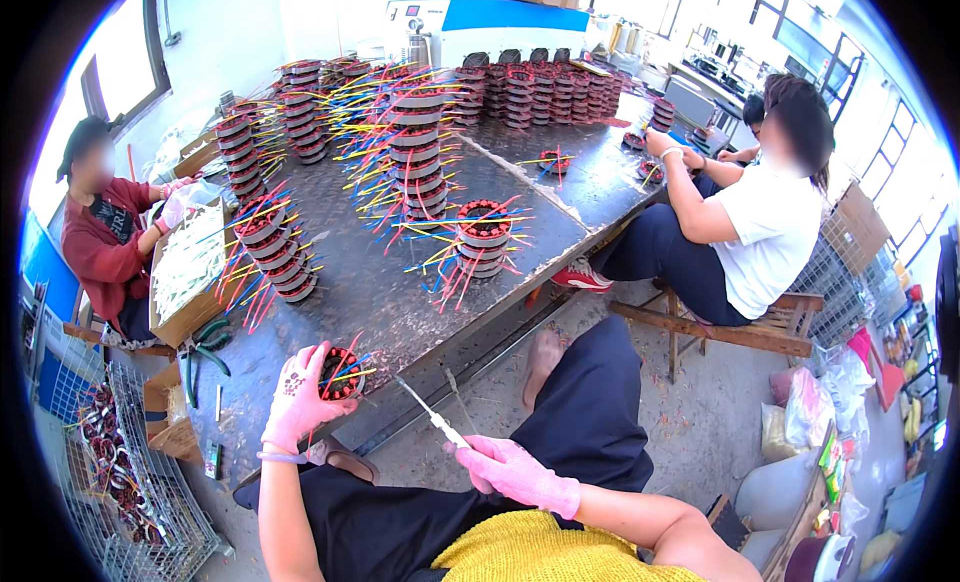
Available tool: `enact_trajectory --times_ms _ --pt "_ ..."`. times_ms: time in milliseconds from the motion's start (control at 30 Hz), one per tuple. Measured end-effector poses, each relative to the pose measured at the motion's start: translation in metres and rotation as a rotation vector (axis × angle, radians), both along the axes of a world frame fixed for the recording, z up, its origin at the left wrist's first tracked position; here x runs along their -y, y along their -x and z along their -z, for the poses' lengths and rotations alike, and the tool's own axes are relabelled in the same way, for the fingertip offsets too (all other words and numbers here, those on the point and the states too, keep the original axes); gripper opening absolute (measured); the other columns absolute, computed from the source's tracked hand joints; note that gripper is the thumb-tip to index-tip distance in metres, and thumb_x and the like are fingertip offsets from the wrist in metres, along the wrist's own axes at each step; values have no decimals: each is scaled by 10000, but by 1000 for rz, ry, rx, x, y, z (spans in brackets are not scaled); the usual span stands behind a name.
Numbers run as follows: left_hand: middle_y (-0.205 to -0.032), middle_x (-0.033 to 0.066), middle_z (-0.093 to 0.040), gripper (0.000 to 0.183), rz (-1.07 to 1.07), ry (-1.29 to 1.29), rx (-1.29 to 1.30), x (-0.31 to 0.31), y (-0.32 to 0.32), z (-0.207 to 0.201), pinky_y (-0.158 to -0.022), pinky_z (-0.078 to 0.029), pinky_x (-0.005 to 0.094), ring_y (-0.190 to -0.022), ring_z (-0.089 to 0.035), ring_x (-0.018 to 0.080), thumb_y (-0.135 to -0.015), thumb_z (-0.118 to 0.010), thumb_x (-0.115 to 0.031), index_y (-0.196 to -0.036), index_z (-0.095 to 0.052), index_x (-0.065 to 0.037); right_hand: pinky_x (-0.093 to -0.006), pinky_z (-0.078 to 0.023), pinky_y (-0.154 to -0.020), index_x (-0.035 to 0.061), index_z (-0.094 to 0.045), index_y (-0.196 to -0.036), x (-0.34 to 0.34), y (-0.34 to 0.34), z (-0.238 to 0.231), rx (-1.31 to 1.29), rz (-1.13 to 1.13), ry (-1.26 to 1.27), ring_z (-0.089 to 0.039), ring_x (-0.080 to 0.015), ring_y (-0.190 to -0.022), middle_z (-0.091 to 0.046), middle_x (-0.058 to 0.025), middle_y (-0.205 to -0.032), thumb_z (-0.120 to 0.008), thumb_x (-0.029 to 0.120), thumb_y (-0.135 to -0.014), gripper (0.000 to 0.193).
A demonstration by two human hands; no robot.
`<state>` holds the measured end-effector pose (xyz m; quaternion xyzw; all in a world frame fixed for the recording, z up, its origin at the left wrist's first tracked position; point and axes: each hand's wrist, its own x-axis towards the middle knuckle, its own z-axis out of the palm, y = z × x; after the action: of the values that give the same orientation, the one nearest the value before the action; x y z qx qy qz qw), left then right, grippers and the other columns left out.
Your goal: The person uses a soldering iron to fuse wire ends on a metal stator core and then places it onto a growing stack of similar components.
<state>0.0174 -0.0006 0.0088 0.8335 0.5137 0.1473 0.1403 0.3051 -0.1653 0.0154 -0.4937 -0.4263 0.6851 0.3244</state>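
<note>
My left hand (298,397), in a pink glove, is closed round the side of a motor stator (342,373) near the table's front edge. Red, yellow and blue wires stick out of the stator, which has a dark ring and red insulation. My right hand (515,474), also gloved in pink, grips a slim tool (447,430) with a white handle and a long thin metal shaft. The shaft points up and left toward the stator, with its tip apart from it. Which kind of tool it is, I cannot tell.
Stacks of wired stators (418,162) stand across the dark metal table (370,272). Green-handled pliers (207,350) lie at the left, beside a carton (190,272) of pale strips. One person (105,232) sits at left, another (740,222) on a wooden stool at right. A wire basket (140,472) stands lower left.
</note>
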Motion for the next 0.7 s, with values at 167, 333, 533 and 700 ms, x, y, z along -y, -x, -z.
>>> enact_trajectory --times_ms 167,333,533,700 --pt "-1318 181 -494 991 -32 7 6 3 2 0 -1073 -372 435 -1230 -475 375 -576 -861 -358 -1403 -434 -18 -255 -370 -563 55 -577 -1210 -10 -3 -6 3 -73 42 -436 -73 -581 -477 21 -633 -494 367 -1018 376" --pt "-1300 179 -500 984 -45 -4 -4 2 -11 1 -1066 -374 449 -1221 -482 374 -566 -869 -346 -1390 -444 -15 -264 -380 -571 55 -578 -1200 -17 -9 21 -35 -53 37 -433 -72 -574 -471 23 -620 -479 370 -1021 375" --pt "-1298 186 -511 964 -102 22 -7 4 0 -2 -1057 -375 452 -1220 -479 383 -540 -872 -309 -1363 -467 -12 -241 -365 -546 44 -585 -1195 -28 -1 28 -79 -43 117 -433 -54 -576 -475 41 -649 -493 321 -1021 340" --pt "-1297 183 -514 913 -11 -10 12 -3 -8 -12 -1064 -368 442 -1224 -476 381 -590 -859 -350 -1354 -479 -25 -218 -341 -517 28 -560 -1309 -30 -10 34 -133 10 194 -407 -44 -561 -451 58 -672 -508 232 -1019 359"
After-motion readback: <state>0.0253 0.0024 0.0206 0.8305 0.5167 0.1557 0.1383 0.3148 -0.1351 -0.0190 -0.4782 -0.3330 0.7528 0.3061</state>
